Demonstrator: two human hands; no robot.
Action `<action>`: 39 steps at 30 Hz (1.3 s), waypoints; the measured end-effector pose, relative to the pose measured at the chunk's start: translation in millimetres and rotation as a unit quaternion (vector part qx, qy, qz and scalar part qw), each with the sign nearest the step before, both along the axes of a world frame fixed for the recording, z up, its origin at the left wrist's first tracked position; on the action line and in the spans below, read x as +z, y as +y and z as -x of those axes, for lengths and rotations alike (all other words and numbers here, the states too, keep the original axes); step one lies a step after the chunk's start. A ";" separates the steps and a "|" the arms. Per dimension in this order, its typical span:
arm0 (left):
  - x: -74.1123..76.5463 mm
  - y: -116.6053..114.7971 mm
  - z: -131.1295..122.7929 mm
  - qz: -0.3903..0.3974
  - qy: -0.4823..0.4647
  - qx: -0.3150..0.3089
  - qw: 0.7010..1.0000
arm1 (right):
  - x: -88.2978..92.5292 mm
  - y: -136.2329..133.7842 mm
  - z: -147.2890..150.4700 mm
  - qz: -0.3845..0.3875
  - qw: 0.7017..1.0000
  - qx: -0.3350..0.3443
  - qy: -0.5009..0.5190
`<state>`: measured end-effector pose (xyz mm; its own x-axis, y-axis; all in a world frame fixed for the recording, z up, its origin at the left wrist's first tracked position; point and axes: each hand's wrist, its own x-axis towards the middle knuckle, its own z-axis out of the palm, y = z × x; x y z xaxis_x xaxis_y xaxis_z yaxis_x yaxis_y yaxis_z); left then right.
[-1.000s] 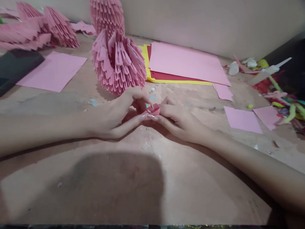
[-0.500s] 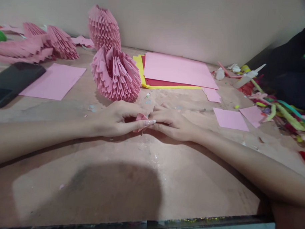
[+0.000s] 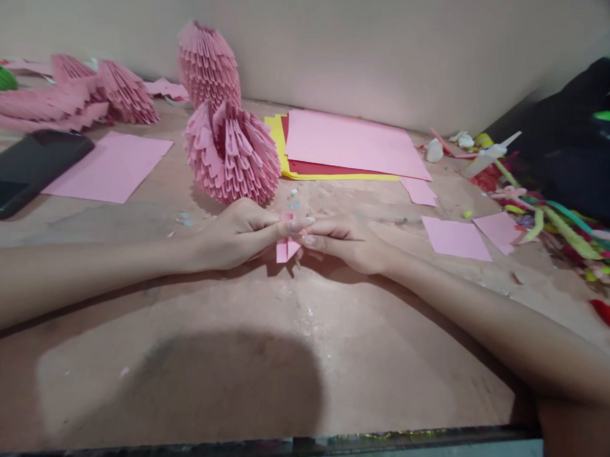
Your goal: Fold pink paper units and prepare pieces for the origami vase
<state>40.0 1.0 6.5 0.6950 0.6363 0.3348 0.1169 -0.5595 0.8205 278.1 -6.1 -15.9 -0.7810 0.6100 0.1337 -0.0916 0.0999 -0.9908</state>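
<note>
My left hand [image 3: 237,234] and my right hand [image 3: 345,242] meet fingertip to fingertip over the middle of the brown table [image 3: 291,348]. Between them they pinch a small folded pink paper piece [image 3: 286,248], which hangs down just above the tabletop. Both forearms rest on the table. Just beyond the hands stands a round pink modular-origami body [image 3: 231,152], with a taller pink origami piece [image 3: 208,64] behind it.
A stack of pink, red and yellow sheets [image 3: 348,145] lies at the back. Small pink squares [image 3: 455,237] lie at right beside a heap of coloured pipe cleaners [image 3: 565,224]. At left are a pink sheet [image 3: 110,166], a black phone [image 3: 24,169] and more pink origami pieces [image 3: 74,97].
The hands have lifted the small pink piece slightly and turned it so it now hangs below the fingertips. The view has shifted a little downward and rightward.
</note>
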 end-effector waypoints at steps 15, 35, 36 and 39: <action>-9.3 -3.3 -6.3 0.225 -0.093 0.011 0.970 | -0.8 -6.6 -0.8 0.144 0.988 0.019 0.061; 4.0 0.9 -1.4 -0.016 0.018 0.011 1.000 | 11.0 -4.1 -1.8 -0.020 1.000 -0.016 -0.016; 4.6 -0.2 -1.3 -0.044 0.026 0.020 0.998 | 10.8 -4.8 -0.7 -0.013 1.000 -0.017 -0.003; 2.5 -2.9 2.0 -0.135 0.053 0.029 0.989 | 8.5 -6.9 1.6 0.038 0.998 -0.010 0.056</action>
